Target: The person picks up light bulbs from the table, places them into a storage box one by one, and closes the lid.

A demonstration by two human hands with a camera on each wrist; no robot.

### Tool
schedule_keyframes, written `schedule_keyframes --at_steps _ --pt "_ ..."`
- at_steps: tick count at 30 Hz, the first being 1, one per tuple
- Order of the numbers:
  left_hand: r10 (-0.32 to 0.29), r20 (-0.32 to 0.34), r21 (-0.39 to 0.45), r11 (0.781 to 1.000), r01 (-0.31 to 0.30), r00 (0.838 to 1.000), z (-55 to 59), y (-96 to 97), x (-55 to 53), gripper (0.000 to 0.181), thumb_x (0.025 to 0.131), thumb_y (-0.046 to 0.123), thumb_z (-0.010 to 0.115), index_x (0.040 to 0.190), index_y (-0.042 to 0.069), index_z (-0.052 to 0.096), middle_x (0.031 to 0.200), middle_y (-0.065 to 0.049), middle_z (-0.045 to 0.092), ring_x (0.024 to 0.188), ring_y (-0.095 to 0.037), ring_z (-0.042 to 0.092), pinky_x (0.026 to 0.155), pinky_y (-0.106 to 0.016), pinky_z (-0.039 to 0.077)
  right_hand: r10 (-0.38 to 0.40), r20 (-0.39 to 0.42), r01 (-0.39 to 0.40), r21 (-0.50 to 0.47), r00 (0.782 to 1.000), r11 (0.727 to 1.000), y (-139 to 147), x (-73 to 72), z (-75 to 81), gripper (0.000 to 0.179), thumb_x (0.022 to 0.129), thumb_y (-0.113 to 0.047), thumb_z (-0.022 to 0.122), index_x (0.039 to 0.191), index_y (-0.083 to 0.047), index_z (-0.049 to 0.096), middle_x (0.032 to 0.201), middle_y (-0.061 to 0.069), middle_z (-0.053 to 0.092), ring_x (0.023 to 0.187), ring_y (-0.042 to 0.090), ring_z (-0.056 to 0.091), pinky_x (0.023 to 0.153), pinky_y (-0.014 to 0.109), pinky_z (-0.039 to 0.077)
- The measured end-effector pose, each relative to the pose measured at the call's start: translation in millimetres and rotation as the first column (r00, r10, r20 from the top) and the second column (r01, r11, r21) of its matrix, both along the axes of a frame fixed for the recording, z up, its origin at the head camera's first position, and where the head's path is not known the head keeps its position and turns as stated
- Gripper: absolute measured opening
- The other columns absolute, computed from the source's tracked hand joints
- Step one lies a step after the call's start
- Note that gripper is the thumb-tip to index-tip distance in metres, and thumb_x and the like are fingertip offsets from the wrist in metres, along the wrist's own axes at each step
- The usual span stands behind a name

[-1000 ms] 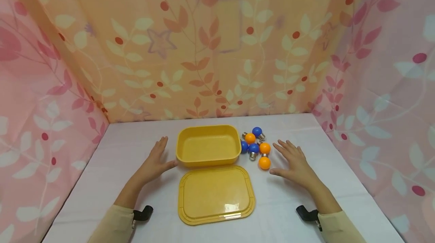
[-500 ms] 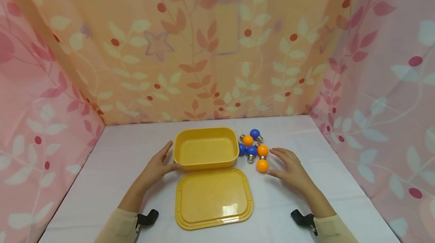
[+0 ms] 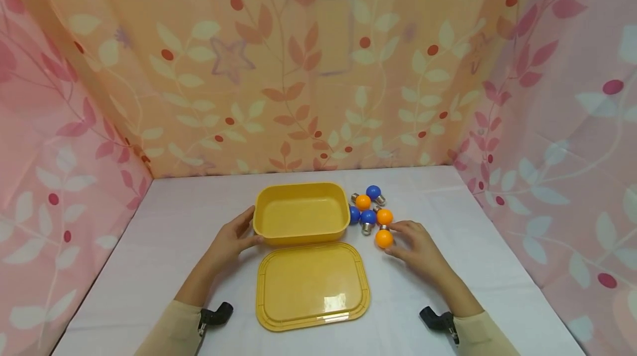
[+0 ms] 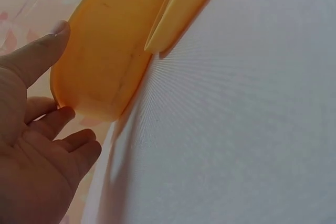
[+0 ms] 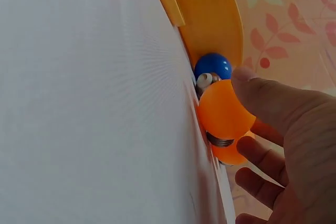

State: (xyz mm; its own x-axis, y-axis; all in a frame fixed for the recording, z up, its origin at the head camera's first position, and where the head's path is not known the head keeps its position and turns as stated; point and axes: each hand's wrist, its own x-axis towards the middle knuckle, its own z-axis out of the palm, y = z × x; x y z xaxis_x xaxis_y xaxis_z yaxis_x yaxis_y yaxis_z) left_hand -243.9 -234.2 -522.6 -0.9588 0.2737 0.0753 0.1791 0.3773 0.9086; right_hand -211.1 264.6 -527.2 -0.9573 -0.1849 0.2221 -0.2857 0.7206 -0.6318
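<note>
A yellow rectangular box (image 3: 301, 212) stands on the table, its inside bare. My left hand (image 3: 230, 242) holds its near left corner, thumb on the front and fingers along the left side; in the left wrist view the thumb (image 4: 50, 45) meets the box wall. To the right of the box lies a cluster of small light bulbs with metal screw bases. At the nearest orange bulb (image 3: 384, 239) is my right hand (image 3: 420, 248), thumb and forefinger pinching it. In the right wrist view the thumb lies against that orange bulb (image 5: 226, 108), beside a blue bulb (image 5: 214, 66).
A flat yellow lid (image 3: 313, 287) lies in front of the box. Other bulbs, such as an orange bulb (image 3: 363, 202) and a blue bulb (image 3: 368, 217), sit close to the box's right side. Patterned curtains (image 3: 298, 68) enclose the white table (image 3: 199, 195) at the back and sides.
Both hands have moved inward: the left from beside the box onto its corner, the right from beside the bulbs onto the nearest orange bulb. Box, lid and bulbs stay in place.
</note>
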Motion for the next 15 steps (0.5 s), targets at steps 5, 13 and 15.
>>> schedule_keyframes --at_steps 5,13,15 --pt "-0.008 0.010 0.066 0.998 0.007 1.000 -5.4 -2.8 -0.5 0.088 0.088 0.033 0.083 0.161 0.019 0.035 0.166 -0.003 0.034 0.154 -0.029 0.029 0.117 -0.023 0.034 -0.010 0.001 0.010 0.015 1.000 1.000 -3 -1.3 -7.1 0.052 0.083 -0.036 0.087 0.128 -0.016 0.071 0.127 0.002 0.066 0.125 0.029 0.055 0.111 0.058 0.042" --pt "-0.009 0.006 0.214 0.977 0.007 1.000 -11.4 -2.5 -2.0 0.079 0.090 0.020 0.081 0.158 0.017 0.041 0.164 -0.004 0.039 0.151 -0.026 0.035 0.106 -0.011 0.042 -0.031 -0.040 0.032 0.028 0.999 0.999 -6 -1.9 -8.9 0.046 0.084 -0.027 0.086 0.126 -0.015 0.072 0.120 0.002 0.069 0.117 0.029 0.059 0.106 0.058 0.045" --pt "-0.015 -0.012 0.206 0.978 0.017 1.000 -11.8 -2.1 -1.9 0.079 0.090 0.020 0.080 0.158 0.017 0.041 0.164 -0.005 0.039 0.152 -0.026 0.034 0.106 -0.011 0.042 -0.033 -0.037 0.034 0.020 0.999 0.999 -6 -1.2 -8.2 0.044 0.084 -0.024 0.086 0.125 -0.014 0.072 0.119 0.002 0.070 0.116 0.029 0.059 0.106 0.057 0.046"
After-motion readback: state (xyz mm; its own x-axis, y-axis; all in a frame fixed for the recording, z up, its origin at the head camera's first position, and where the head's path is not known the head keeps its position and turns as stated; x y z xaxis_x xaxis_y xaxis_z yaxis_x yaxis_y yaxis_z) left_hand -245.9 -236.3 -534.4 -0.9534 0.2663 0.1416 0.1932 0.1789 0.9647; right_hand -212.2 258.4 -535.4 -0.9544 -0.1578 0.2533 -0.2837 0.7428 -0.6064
